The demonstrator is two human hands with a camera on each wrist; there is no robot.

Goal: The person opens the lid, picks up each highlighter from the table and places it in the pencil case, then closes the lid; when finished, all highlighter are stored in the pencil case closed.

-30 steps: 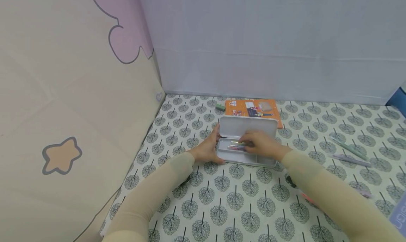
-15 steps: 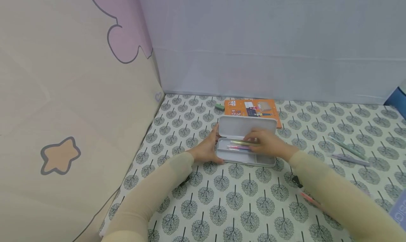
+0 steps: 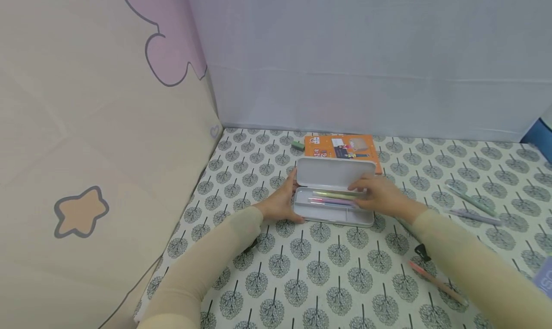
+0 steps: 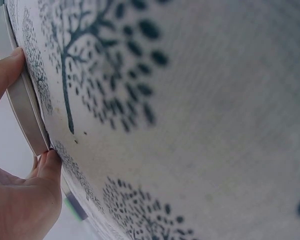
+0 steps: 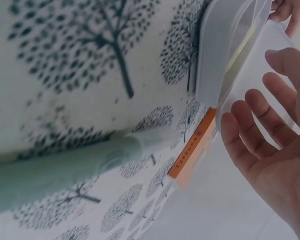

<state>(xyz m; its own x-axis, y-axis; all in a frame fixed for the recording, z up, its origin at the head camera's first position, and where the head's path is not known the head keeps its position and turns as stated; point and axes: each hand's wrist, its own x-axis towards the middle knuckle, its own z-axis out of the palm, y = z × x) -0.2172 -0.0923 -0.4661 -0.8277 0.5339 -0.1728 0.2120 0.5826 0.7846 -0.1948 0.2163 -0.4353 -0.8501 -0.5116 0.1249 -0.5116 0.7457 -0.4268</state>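
Note:
A white pencil case (image 3: pixel 321 215) stands with its lid (image 3: pixel 335 172) raised. A yellow-green pen (image 3: pixel 334 195) and a pink-purple pen (image 3: pixel 331 201) lie side by side in its back compartment. My left hand (image 3: pixel 279 205) holds the case's left end, thumb at the front corner and fingers toward the back; the left wrist view shows thumb and fingers against the case's edge (image 4: pixel 27 112). Over the case's right end is my right hand (image 3: pixel 379 195), near the pens' right ends. In the right wrist view its fingers (image 5: pixel 250 130) are spread, loosely bent, with nothing between them.
Behind the case lie an orange flat box or book (image 3: pixel 340 147) and a small green block (image 3: pixel 297 145). To the right are a green pen (image 3: pixel 472 199), a lilac pen (image 3: pixel 474 217) and a coral pen (image 3: pixel 437 283). Another green pen (image 5: pixel 65 167) lies near my right forearm.
My right hand has moved rightward along the case, away from the two pens, which now show almost whole. The left hand has stayed at the case's left end.

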